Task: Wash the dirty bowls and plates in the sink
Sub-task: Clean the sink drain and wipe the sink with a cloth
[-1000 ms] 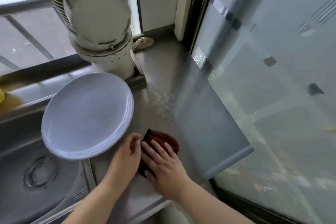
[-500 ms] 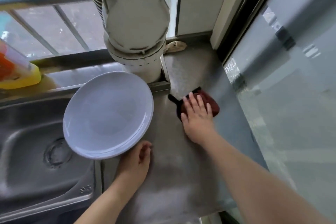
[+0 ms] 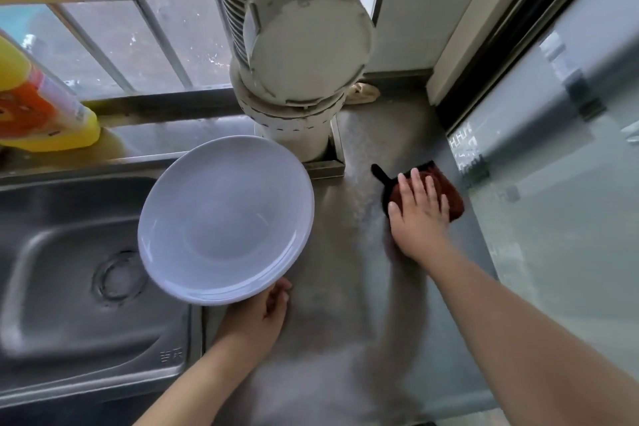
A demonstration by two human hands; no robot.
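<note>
Head cam: I see the left hand (image 3: 257, 313) at approx 6 o'clock, fingers curled round the near rim of the white plate (image 3: 226, 220) — it grips the plate, which sits tilted, face toward me, partly over the steel sink (image 3: 52, 290) at 9 o'clock and partly over the counter (image 3: 332, 339). Plate looks clean, no food on it. Sink basin shows its drain (image 3: 119, 275) just left of the plate's lower edge. Right hand (image 3: 420, 209) is at approx 3 o'clock w/ fingers straight and spread, palm down, pressing flat on a dark red cloth (image 3: 449, 199) that lies on the counter right beside the glass door (image 3: 553, 183). Plate and cloth are apart, bare counter btwn them. At 12 o'clock a white ribbed duct (image 3: 301, 45) stands on the counter's back edge — plate's far rim is near its base. Yellow detergent bottle (image 3: 38, 111) at 10 o'clock on the window ledge.
</note>
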